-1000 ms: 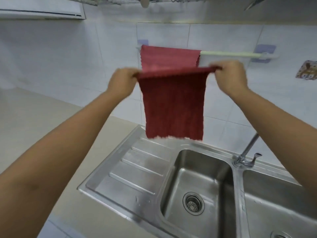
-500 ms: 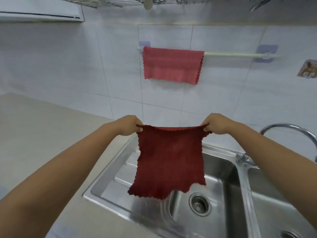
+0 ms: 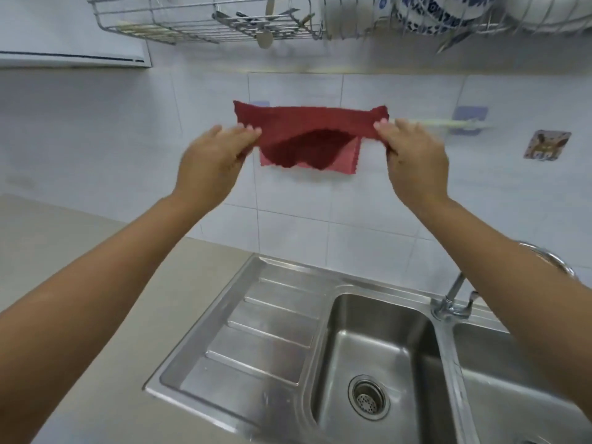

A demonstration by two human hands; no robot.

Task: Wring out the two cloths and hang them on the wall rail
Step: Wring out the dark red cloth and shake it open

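I hold a dark red cloth (image 3: 307, 123) stretched flat between both hands, raised in front of the wall rail (image 3: 445, 123). My left hand (image 3: 213, 158) pinches its left edge and my right hand (image 3: 413, 155) pinches its right edge. A lighter pinkish-red cloth (image 3: 347, 158) hangs on the rail behind it, mostly hidden; only its lower edge and right corner show. The rail's right end and its purple mount (image 3: 469, 118) are visible past my right hand.
A steel double sink (image 3: 378, 347) with a ribbed drainboard (image 3: 256, 331) lies below, its tap (image 3: 451, 302) at right. A wire dish rack (image 3: 205, 24) with utensils and bowls hangs overhead. A beige counter (image 3: 80, 251) runs to the left.
Both hands dropped the dark cloth down over the sink half a second ago, then lifted it back up to the rail. It is now held flatter, in front of the hanging cloth.
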